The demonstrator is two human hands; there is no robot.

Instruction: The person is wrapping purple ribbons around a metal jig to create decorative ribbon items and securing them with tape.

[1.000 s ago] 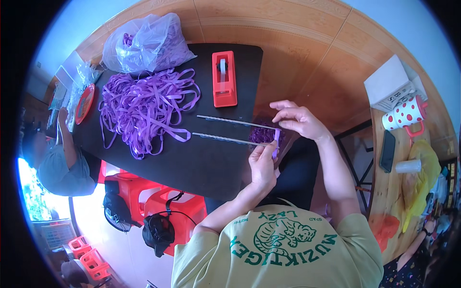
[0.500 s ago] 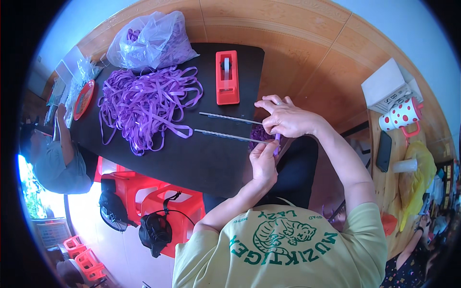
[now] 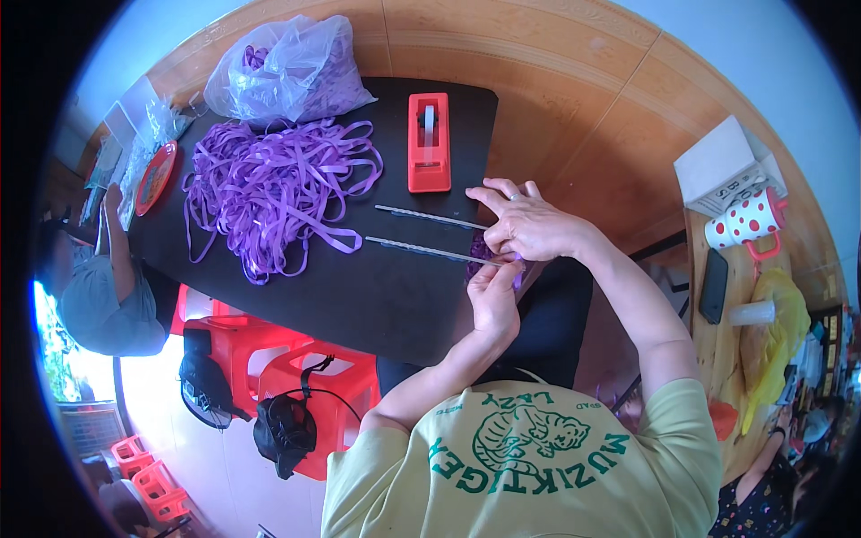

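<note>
My left hand (image 3: 496,300) pinches a narrow purple ribbon (image 3: 517,280) at the end of the nearer of two thin metal rods (image 3: 430,250). Just above it, my right hand (image 3: 531,226) has its thumb and forefinger closed at the same ribbon, its other fingers raised and spread. The farther metal rod (image 3: 429,216) runs roughly parallel, its right end partly hidden by my right hand. Both rods lie on the black table (image 3: 314,314) and reach past its right edge. Some darker purple material (image 3: 477,255) shows between the rod ends. My fingers cover the exact grip.
A heap of purple ribbon loops (image 3: 269,188) lies on the table before a plastic bag (image 3: 291,72) of more ribbon. A red tape dispenser (image 3: 430,166) stands beyond the rods. Red stools (image 3: 336,386) are at the left; a wooden bench (image 3: 708,350) holds a dotted mug (image 3: 743,220).
My hands stay at the rod ends with only small finger shifts. My right fingertips have come slightly closer to my left ones. The whole view has shifted a little.
</note>
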